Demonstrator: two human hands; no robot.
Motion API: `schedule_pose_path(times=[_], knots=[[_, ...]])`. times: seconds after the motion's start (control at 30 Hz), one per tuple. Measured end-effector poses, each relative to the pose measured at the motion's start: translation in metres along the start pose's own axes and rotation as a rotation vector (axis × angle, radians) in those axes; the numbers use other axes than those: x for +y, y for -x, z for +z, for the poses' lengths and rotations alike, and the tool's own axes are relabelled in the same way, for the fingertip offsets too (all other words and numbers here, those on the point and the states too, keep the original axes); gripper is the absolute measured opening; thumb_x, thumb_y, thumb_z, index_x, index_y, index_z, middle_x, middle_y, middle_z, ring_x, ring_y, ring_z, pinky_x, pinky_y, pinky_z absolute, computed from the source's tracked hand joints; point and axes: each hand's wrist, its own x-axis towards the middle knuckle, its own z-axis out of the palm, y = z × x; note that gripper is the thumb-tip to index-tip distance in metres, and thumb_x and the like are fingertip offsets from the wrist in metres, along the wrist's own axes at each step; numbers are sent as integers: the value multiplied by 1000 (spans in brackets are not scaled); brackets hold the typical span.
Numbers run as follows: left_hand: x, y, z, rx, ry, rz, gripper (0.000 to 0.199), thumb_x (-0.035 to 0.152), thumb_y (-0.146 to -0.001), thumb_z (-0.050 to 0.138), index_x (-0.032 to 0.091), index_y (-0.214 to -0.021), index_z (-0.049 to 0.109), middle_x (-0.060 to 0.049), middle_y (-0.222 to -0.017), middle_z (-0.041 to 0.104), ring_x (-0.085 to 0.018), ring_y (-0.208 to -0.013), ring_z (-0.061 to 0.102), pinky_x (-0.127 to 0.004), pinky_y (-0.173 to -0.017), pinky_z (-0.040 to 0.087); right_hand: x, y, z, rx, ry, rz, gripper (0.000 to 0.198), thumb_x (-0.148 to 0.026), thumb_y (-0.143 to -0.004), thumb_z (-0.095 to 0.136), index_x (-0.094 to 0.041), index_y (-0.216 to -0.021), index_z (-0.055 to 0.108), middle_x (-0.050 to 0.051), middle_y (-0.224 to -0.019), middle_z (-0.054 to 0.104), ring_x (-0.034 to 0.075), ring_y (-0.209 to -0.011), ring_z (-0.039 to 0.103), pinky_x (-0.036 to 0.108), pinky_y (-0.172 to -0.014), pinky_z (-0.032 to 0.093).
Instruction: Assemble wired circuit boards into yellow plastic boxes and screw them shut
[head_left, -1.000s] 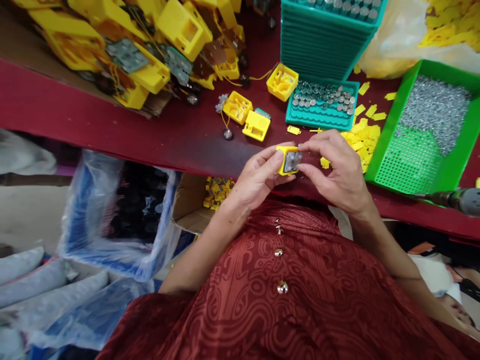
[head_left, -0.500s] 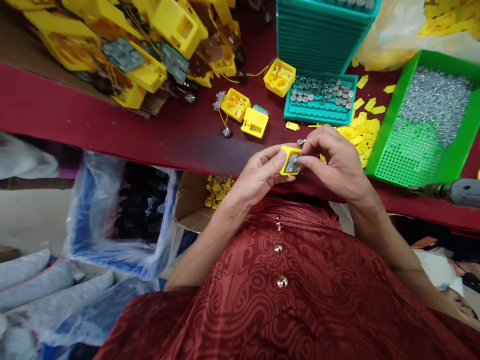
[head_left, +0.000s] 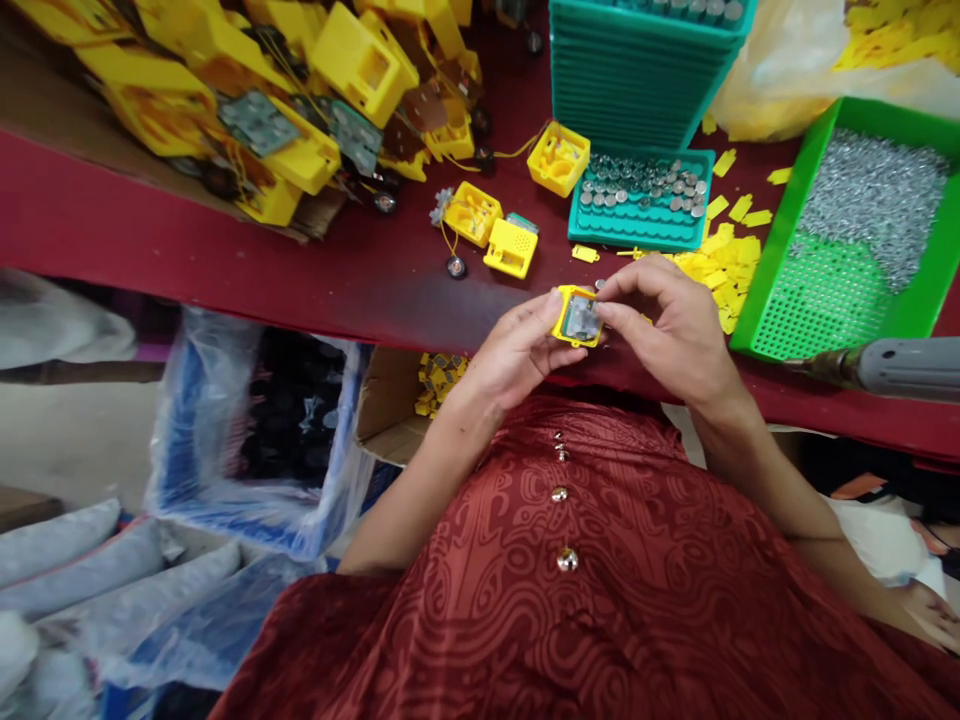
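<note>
My left hand (head_left: pixel 517 350) holds a small yellow plastic housing (head_left: pixel 564 327) by its left side, above the table's front edge. Its open face is turned up toward me, showing a grey circuit board (head_left: pixel 581 318) inside. At the upper right edge of that board, the thumb and index finger of my right hand (head_left: pixel 660 315) are pinched together. Whether a smaller part is hidden between those fingertips I cannot make out. Just behind the housing lies a round silver button cell (head_left: pixel 600 285). Two yellow housings (head_left: pixel 472 213) with wires and boards sit farther back on the table.
A teal tray (head_left: pixel 637 235) of button cells lies before a stack of teal trays (head_left: pixel 637 90). Yellow plastic tabs (head_left: pixel 720 265) are scattered beside a green basket (head_left: pixel 840 310) of screws. An electric screwdriver (head_left: pixel 900 367) juts in at right. Wired yellow housings (head_left: pixel 360 60) are heaped back left.
The yellow housing has turned so that more of its open face and circuit board shows. My right fingertips have shifted slightly up and left along the board's edge.
</note>
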Motion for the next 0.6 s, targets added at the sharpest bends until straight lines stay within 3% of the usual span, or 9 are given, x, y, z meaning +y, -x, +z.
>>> schedule_pose_path(times=[0.07,0.2,0.3,0.47,0.6], knots=[[2,0,0,38,50,-52,29,47,-92,88,19,-98,83,-2,-92,83,-11,-77,77,-17,-65,63,0,-1,-3,-48,10,-19,9,-26,-88,71,-20,-95,74,3,-96,71,15,-90,62,31,-84,54],[3,0,1,69,43,-66,18,36,-97,83,18,-103,82,-1,-95,82,-9,-77,77,-16,-67,64,4,-3,-6,-122,-26,56,14,-25,-80,72,-18,-92,71,2,-92,69,12,-78,56,26,-71,47],[0,0,2,46,6,-35,21,36,-96,84,19,-107,82,-3,-100,84,-11,-82,78,-18,-70,64,10,-8,-6,-160,-60,129,14,-27,-82,72,-16,-90,71,1,-87,68,11,-75,54,26,-68,43],[-2,-1,1,15,-22,42,27,40,-93,86,21,-112,83,-4,-110,86,-14,-88,80,-17,-68,64,19,-16,-7,-195,-54,112,13,-28,-87,74,-16,-91,72,1,-85,67,11,-78,56,27,-74,48],[1,-3,-1,52,40,-1,24,37,-99,80,18,-113,82,-6,-110,86,-15,-92,83,-18,-73,66,-5,10,-18,-45,0,37,26,-36,-95,77,-19,-113,71,4,-104,72,13,-87,64,28,-75,55]])
